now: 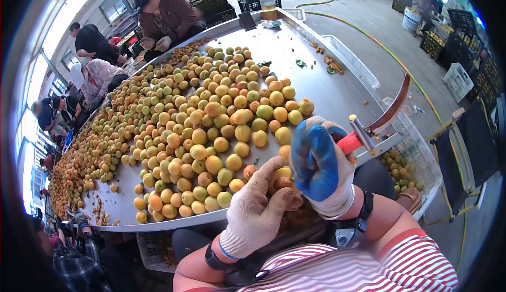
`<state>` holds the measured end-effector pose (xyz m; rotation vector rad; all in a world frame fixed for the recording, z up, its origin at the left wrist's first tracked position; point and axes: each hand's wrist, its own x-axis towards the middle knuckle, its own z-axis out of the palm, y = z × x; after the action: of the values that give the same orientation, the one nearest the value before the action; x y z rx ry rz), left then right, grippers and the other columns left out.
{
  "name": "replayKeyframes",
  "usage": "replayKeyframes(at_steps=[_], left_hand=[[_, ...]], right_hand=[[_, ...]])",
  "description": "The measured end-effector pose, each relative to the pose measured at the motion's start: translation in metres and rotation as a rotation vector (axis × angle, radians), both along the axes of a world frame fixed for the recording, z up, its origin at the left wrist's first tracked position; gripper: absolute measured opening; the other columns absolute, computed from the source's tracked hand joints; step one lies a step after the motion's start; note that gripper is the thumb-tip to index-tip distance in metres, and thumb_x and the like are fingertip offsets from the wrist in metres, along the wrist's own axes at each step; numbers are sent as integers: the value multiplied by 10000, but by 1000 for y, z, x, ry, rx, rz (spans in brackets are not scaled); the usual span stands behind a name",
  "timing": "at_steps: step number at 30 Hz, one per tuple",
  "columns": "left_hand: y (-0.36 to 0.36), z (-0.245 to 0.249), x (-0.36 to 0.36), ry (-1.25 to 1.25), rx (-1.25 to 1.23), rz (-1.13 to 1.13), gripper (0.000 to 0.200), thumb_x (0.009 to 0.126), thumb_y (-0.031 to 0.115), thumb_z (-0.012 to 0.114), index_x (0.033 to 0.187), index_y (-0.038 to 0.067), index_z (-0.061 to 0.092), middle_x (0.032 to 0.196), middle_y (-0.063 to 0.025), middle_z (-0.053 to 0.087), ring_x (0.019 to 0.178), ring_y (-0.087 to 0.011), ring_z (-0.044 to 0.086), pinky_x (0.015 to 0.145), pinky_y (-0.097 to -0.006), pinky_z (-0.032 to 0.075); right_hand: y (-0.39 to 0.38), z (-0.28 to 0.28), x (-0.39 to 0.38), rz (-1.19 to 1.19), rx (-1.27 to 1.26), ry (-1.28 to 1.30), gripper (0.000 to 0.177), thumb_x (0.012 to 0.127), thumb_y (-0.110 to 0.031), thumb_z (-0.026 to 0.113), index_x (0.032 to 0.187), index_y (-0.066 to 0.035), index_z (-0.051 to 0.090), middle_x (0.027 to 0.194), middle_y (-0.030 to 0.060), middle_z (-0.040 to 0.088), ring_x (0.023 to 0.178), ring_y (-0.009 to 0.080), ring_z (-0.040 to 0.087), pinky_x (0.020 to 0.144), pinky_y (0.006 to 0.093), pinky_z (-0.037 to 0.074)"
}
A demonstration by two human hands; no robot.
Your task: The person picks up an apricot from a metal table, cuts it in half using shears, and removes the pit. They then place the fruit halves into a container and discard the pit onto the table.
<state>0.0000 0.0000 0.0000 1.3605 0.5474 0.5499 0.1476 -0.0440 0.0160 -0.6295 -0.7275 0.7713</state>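
My left hand [258, 205], in a cream knit glove, is closed around an apricot [281, 176] in front of my body. Close beside it, my right hand [320, 168] wears a glove with a blue coated palm. Its fingers wrap round the red handle [348, 143] of a curved, sickle-like knife [394, 105], whose blade points up and away to the right. A metal crosspiece sits between handle and blade. Beyond my hands, a large heap of yellow, orange and green apricots [211, 128] covers much of the metal table [253, 44].
A white crate [432, 168] with apricots stands low at my right, near a folding chair [456, 155]. Fruit scraps [332, 64], a phone [246, 21] and a jar [268, 5] lie or stand on the table. Several people sit along its far left side. A hose [387, 47] crosses the floor.
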Motion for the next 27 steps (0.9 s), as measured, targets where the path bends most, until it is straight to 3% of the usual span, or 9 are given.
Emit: replayKeyframes(at_steps=[3,6,9,14,17,22,23,24,27], left_hand=[[0,-2,3,36,144,-3,502,999,-20,529,1473,-44,366,1091,-109,643,929,-154,681,828,-287,573],[-3,-2,6,78,99,38,464,994,-5,552,1442,-9,435,1014,-52,642,850,-103,673,778,-234,551],[8,-9,12,62,-1,-19,439,1003,15,550,1429,23,445,1012,-44,621,784,-86,621,704,-222,537],[41,-11,5,77,-167,-171,463,1023,144,565,1435,0,408,949,-46,593,773,-113,624,711,-255,519],[43,-17,6,16,-242,-225,462,1023,137,569,1425,4,385,908,-42,575,752,-128,594,707,-267,496],[33,-35,14,14,-268,-243,454,1019,115,568,1416,29,366,825,-35,518,684,-111,526,638,-271,461],[32,-40,14,58,-220,-218,442,1020,121,560,1419,58,381,841,-25,522,682,-102,523,613,-262,457],[32,-44,16,101,-174,-194,433,1020,126,552,1421,87,395,856,-16,525,679,-93,521,588,-252,453],[30,-49,19,182,33,-128,407,1015,131,559,1391,77,411,844,-9,531,657,-82,506,575,-250,453]], right_hand=[[4,-7,-2,-41,-54,-25,328,1065,-264,508,811,-67,444,695,12,410,508,85,396,461,228,328],[14,-24,-1,-252,44,-340,302,1070,-263,495,846,-62,481,688,0,419,516,76,418,458,224,329],[11,-25,3,-66,-211,150,292,1047,-304,536,896,-55,532,747,-2,494,564,67,489,473,210,372],[23,-21,27,256,-17,-54,368,1011,-302,571,751,-66,461,835,90,481,617,184,536,499,275,476],[24,-19,37,380,-85,-39,416,1021,-328,548,706,-83,430,738,55,451,538,162,476,504,271,448],[26,-36,29,320,-177,21,407,1027,-340,545,709,-101,460,674,10,430,516,115,433,500,246,381],[26,-39,26,337,-195,78,387,1025,-329,558,720,-103,486,665,-4,443,524,96,431,499,238,361],[23,-35,18,151,-275,-43,331,1014,-300,592,768,-83,548,665,-16,491,545,68,448,489,229,327],[24,-39,12,171,-312,105,272,1006,-260,615,818,-65,586,676,-26,521,556,62,463,496,211,340]])
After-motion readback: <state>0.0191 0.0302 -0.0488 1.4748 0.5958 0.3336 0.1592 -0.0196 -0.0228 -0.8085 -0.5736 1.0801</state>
